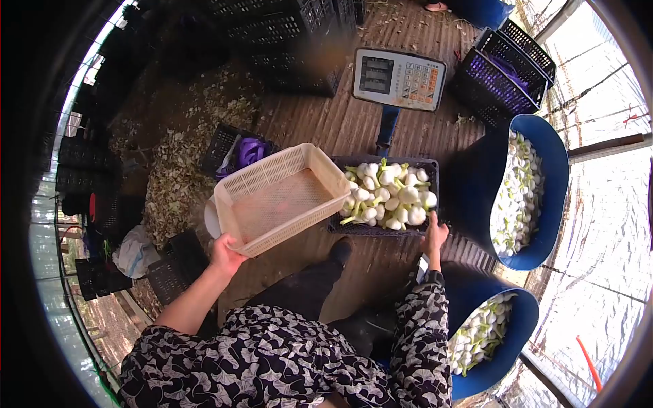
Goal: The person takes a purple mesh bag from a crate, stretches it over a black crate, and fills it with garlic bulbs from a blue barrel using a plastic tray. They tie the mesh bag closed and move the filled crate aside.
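My left hand point(226, 254) grips the near left corner of an empty cream plastic basket point(292, 227), which is tilted and overlaps the left end of a dark crate point(391, 232). White garlic bulbs point(408, 195) with green stems fill that crate. At the crate's near right corner is my right hand point(436, 234), its fingers against the rim; the grip is partly hidden. Just beyond the crate stands a scale display point(400, 79) with a keypad on a blue post.
Two blue tubs point(554, 197) point(524, 319) of garlic stand on the right. Stacked black crates point(272, 41) are at the back, and another black crate point(486, 81) holds purple material. Garlic peelings point(180, 163) cover the floor at left. A white sack point(136, 251) lies further left.
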`<action>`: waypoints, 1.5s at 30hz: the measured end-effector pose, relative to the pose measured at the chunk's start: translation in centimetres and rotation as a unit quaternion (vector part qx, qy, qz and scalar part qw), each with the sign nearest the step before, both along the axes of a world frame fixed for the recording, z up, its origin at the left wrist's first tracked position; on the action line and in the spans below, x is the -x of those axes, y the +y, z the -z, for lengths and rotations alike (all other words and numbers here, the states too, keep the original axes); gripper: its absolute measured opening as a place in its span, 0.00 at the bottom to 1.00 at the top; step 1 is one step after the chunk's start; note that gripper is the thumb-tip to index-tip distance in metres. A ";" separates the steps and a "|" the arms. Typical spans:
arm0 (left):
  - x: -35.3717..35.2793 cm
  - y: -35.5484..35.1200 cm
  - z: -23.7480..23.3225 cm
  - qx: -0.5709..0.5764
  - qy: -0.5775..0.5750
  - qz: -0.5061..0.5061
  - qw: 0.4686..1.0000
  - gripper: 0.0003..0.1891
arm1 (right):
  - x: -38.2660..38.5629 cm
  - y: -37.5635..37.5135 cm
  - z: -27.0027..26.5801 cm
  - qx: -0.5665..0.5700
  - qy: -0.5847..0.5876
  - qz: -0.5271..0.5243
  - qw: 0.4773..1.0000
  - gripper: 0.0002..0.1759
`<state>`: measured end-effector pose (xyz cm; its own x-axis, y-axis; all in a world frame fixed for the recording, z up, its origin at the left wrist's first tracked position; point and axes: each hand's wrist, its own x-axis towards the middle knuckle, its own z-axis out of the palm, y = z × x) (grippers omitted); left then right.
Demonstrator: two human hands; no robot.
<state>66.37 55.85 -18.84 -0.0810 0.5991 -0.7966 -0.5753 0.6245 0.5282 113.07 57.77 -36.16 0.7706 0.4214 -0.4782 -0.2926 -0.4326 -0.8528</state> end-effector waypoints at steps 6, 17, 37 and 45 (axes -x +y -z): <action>-1.3 0.7 0.5 -0.040 -0.078 -0.025 0.996 0.29 | 4.4 -0.6 -5.4 -0.051 0.064 -0.268 0.960 0.22; -15.5 0.6 -2.2 -0.240 -0.015 0.243 0.940 0.41 | 6.0 -9.4 -17.7 -0.212 0.511 -0.161 0.818 0.41; -34.2 -4.7 -1.3 -0.208 0.188 0.618 0.734 0.25 | -17.4 -34.9 -12.4 -0.167 0.296 0.300 0.892 0.22; -31.3 -3.0 -0.5 -0.144 0.149 0.556 0.805 0.24 | -18.0 -34.0 -11.0 -0.130 0.280 0.307 0.900 0.22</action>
